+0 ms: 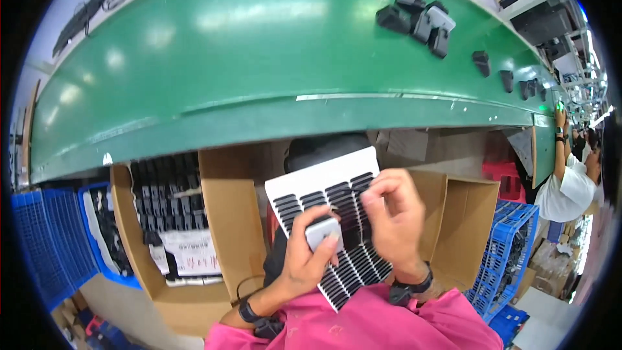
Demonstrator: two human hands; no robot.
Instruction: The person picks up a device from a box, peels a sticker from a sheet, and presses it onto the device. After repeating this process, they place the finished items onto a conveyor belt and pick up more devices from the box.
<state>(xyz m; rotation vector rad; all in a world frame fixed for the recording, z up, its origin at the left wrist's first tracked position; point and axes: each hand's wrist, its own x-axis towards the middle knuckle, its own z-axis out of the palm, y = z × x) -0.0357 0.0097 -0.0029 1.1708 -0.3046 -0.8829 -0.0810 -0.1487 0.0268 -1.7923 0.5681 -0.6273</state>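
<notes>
In my left hand point(299, 260) is a small box-shaped device point(322, 233) with a white face and dark sides, gripped between thumb and fingers. Under it, across my lap, lies a white sheet point(314, 178) with rows of narrow black strips that look like stickers. My right hand point(400, 223) is over the sheet's right side, thumb and forefinger pinched together. Whatever sits between those fingertips is too small to make out. Parts of the sheet are hidden behind both hands.
A green workbench point(259, 58) curves ahead, bearing several dark devices point(421, 23) at the far right. On my left, a cardboard box point(227, 220) holds rows of black devices; blue crates point(48, 240) stand beyond it. Another open carton point(463, 227) and a blue crate point(502, 259) flank my right. A person point(567, 188) sits farther right.
</notes>
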